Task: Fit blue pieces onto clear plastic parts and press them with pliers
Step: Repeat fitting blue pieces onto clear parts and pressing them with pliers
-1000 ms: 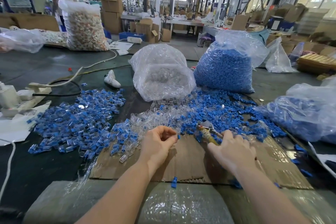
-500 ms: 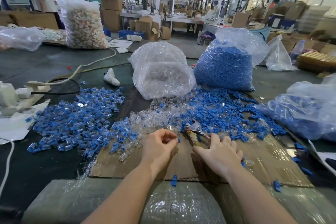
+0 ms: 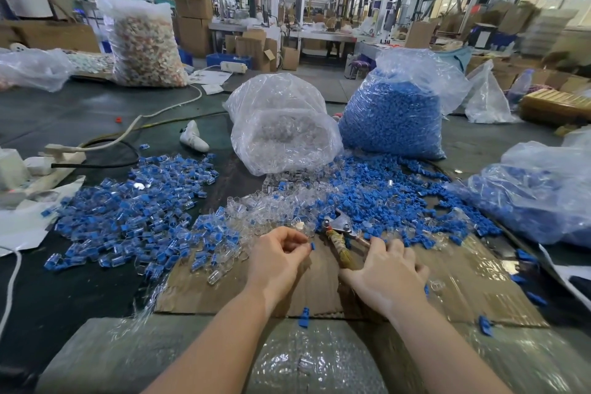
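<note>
Both hands (image 3: 332, 265) — pliers (image 3: 339, 230) now released

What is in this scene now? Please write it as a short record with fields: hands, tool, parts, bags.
left hand: pinches a blue piece
right hand: fingers spread, resting on the pliers handles
pliers: lying on the cardboard, head toward the piles
loose parts: clear parts in the middle, blue pile to their right
bags: clear bag, blue bag

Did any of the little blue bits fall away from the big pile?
Yes. One stray blue piece lies alone at the near edge of the cardboard, and a few more sit scattered to the right, apart from the heap.
</note>
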Tool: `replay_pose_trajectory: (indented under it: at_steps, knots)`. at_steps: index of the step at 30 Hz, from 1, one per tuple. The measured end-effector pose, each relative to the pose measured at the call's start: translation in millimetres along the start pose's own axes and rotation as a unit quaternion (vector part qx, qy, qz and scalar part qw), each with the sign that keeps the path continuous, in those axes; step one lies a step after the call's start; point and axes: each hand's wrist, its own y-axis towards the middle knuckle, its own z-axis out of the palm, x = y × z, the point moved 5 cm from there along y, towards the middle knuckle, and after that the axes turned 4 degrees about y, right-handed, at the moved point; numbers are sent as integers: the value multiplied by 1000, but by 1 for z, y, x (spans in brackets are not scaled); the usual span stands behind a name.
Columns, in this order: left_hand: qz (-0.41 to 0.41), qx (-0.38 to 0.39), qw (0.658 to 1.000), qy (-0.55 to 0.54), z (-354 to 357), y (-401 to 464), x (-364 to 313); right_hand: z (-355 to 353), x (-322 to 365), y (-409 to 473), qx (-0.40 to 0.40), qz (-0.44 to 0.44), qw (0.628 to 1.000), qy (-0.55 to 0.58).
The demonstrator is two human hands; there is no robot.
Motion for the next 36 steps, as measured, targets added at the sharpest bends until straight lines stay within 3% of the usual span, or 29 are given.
replay_pose_trajectory:
  at_steps: [9, 11, 13, 16, 18, 21, 26, 36]
  knots:
    - [-46, -12, 996, -78, -6, 6, -1, -20, 18, -11, -102, -91, 989, -53]
    - [-78, -15, 988, -132, -10, 12, -1, -29, 22, -8, -66, -125, 990, 16]
    - [-104, -16, 978, -178, -13, 17, -2, -35, 29, -9, 24, -135, 979, 148]
    - [-102, -30, 976, -191, -15, 24, -8, -39, 36, -17, 175, -104, 914, 350]
    - [-98, -44, 976, -190, -17, 27, -11, -39, 38, -23, 234, -96, 882, 398]
    - [-101, -46, 977, -183, -20, 28, -11, -35, 38, -26, 276, -96, 865, 407]
    - [-105, -52, 975, -188, -21, 27, -11, -30, 37, -29, 279, -81, 885, 365]
    - [-99, -66, 978, -169, -16, 27, -6, -38, 41, -38, 291, -97, 887, 344]
